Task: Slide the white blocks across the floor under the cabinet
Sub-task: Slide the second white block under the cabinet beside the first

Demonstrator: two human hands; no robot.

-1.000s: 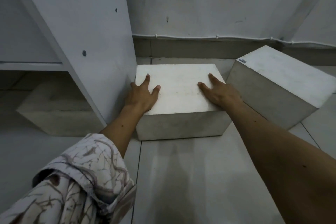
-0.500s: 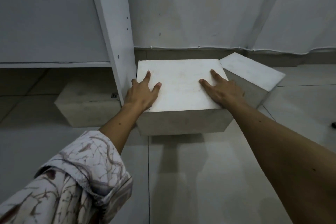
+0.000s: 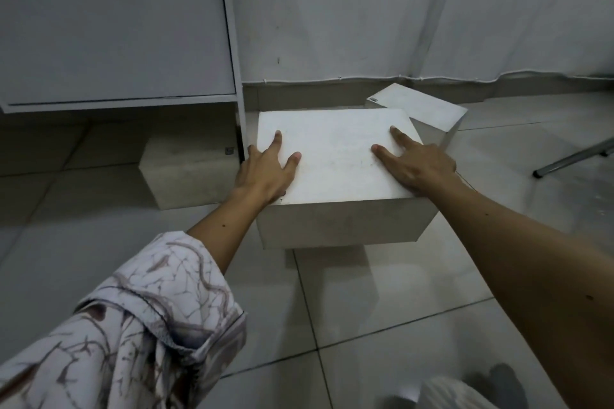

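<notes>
A white block (image 3: 335,159) sits on the tiled floor just right of the cabinet's side panel (image 3: 236,76). My left hand (image 3: 265,173) lies over its left top edge with the fingers spread. On its right top edge my right hand (image 3: 418,166) presses the same way. A second white block (image 3: 422,106) stands behind it at the right, turned at an angle near the wall. Another block (image 3: 189,173) rests in shadow under the grey cabinet (image 3: 116,26), left of the panel.
The wall with a thin cable along its skirting (image 3: 365,78) closes off the back. A metal leg (image 3: 574,156) slants onto the floor at the right. Open tiled floor (image 3: 349,309) lies in front of the block.
The block under my hands has come toward me, away from the wall and the angled block behind it. The view has drawn back and shows more of the cabinet front.
</notes>
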